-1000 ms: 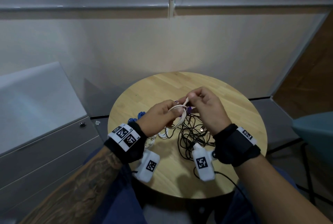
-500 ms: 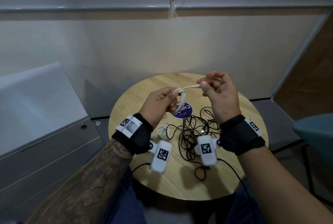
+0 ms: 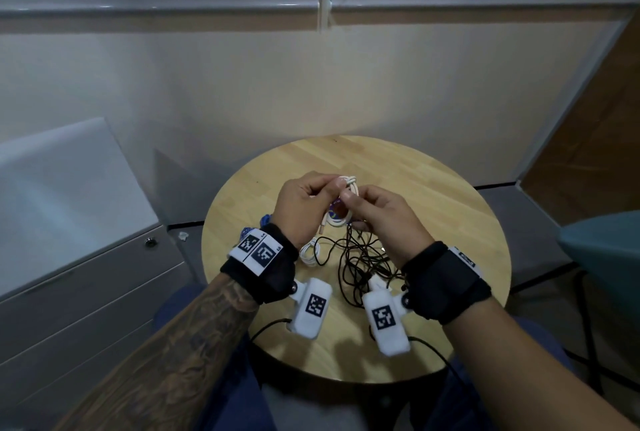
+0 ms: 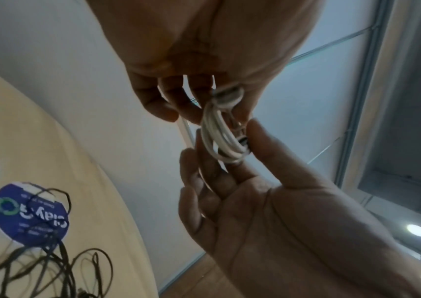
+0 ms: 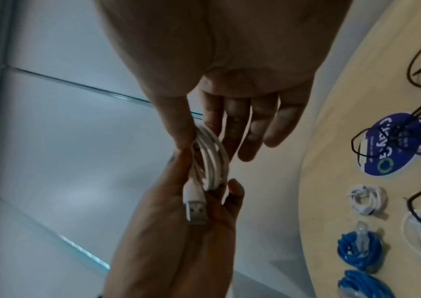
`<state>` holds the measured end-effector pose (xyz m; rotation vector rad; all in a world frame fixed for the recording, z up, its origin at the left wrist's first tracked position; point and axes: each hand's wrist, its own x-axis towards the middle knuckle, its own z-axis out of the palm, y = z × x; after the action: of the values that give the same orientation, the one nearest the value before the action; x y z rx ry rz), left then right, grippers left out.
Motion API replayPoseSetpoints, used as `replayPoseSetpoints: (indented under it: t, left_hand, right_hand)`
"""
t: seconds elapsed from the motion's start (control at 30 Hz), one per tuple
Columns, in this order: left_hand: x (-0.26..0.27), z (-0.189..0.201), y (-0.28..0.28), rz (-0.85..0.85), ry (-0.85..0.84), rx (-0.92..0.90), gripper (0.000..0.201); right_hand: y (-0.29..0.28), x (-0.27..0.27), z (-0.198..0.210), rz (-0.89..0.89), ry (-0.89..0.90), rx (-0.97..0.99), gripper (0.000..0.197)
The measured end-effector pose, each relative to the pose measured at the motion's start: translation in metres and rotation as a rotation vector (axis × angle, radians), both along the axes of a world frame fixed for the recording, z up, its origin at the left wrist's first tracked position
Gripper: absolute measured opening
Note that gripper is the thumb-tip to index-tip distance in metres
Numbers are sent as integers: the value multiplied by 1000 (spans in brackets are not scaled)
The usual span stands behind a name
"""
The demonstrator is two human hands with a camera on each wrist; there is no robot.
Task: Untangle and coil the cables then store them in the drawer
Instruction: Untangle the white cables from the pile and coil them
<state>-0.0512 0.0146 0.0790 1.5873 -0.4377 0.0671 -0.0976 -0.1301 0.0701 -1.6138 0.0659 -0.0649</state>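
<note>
Above the middle of the round table (image 3: 398, 167), the left hand (image 3: 304, 202) pinches the coiled white cable (image 5: 211, 159) so its loops stay together, while the right hand (image 3: 384, 216) pinches the loose end, apparently to wrap and secure it.

I have both forearms reaching forward, wrists strapped in black bands, hands raised and meeting in front of me. My left hand (image 3: 304, 203) is turned palm inward, its thumb and forefinger pinched together at the top while the other fingers (image 4: 153, 100) curl loosely beneath. My right hand (image 3: 384, 219) sits just beside it, fingertips touching the left's; its thumb (image 5: 178, 125) and forefinger press together, and the remaining fingers hang fairly straight. Both grips close on the same white cable coil (image 5: 211, 159).
</note>
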Motion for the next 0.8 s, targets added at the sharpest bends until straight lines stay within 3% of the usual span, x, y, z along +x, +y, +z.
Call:
replayPoseSetpoints:
  t: [0.1, 0.2, 0.33, 0.53, 0.67, 0.8]
  left_hand:
    - [0, -4, 4, -77, -26, 19, 20]
    - [4, -5, 11, -203, -160, 204, 30]
    - [18, -4, 14, -277, -213, 384, 22]
    - [38, -35, 8, -178, -226, 478, 12]
    - [54, -61, 11, -108, -113, 491, 18]
    - [63, -82, 8, -121, 36, 412, 26]
  right_hand:
    - [-7, 6, 2, 93, 93, 97, 16]
    - [-15, 8, 5, 183, 132, 169, 17]
    - [-17, 11, 1, 239, 199, 224, 30]
    - [-17, 27, -29, 263, 216, -6, 13]
    - [-23, 37, -42, 147, 117, -194, 18]
    - [-27, 48, -58, 172, 128, -265, 20]
